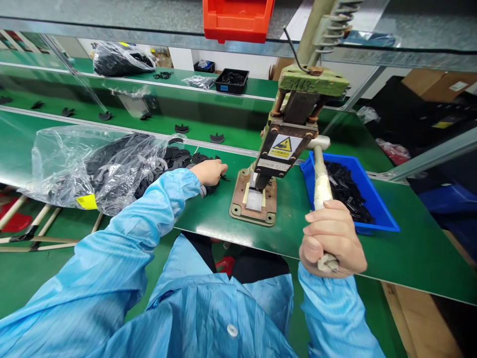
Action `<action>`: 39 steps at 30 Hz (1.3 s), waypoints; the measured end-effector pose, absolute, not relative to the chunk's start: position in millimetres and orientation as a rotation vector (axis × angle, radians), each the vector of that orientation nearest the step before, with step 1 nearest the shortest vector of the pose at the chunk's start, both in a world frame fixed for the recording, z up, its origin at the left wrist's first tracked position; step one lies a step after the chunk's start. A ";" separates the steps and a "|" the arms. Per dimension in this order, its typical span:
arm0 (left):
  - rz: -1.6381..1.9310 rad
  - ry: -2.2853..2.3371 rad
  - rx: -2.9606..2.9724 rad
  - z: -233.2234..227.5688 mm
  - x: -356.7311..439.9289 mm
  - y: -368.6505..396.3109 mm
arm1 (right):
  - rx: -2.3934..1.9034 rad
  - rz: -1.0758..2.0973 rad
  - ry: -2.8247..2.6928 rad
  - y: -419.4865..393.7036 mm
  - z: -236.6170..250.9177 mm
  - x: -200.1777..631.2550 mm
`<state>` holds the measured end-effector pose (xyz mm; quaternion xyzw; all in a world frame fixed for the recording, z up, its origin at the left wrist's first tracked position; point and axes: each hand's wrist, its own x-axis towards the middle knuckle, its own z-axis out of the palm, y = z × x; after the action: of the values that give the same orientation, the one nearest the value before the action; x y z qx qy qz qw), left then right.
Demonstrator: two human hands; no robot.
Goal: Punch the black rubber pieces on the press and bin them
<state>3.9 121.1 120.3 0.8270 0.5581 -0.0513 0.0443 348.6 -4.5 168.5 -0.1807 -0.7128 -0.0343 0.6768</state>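
My right hand (331, 239) is wrapped round the taped lever handle (321, 181) of a green hand press (315, 82). Below the press ram, a pale metal plate (254, 200) lies on the rusty press base (238, 204). My left hand (209, 172) is at the right end of a heap of curved black parts (147, 174), fingers curled and closed. A small black part (224, 177) shows at its fingertips, mostly hidden by them. The heap spills from a clear plastic bag (63, 154) lying on the green bench.
A blue bin (378, 204) of black parts stands right of the press. Behind the bench edge, several curved parts (216, 138) lie spaced along a green strip. A black tray (233, 81) and a filled bag (121, 58) sit farther back. A red bin (238, 20) hangs overhead.
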 end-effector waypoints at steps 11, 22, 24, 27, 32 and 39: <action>0.711 1.827 1.847 87.0 38.6 108.1 | -0.454 -0.065 -1.652 -8.6 170.3 351.0; 0.659 1.220 1.292 114.0 79.9 83.3 | -0.463 -0.061 -1.640 -7.5 167.6 350.5; 0.640 1.178 1.285 115.3 84.6 85.8 | -0.455 -0.056 -1.651 -7.7 167.7 351.5; 0.614 1.180 1.309 113.8 87.1 92.5 | -0.449 -0.051 -1.656 -7.8 168.4 351.7; 0.554 1.186 1.338 110.9 90.5 103.9 | -0.452 -0.062 -1.662 -7.3 168.1 351.4; 0.393 1.224 1.385 114.1 95.7 124.3 | -0.452 -0.028 -1.661 -9.2 166.0 352.9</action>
<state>95.7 124.3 114.1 0.5941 0.5250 0.1686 0.5857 352.9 -9.2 166.0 -0.1990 -0.7318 -0.0123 0.6517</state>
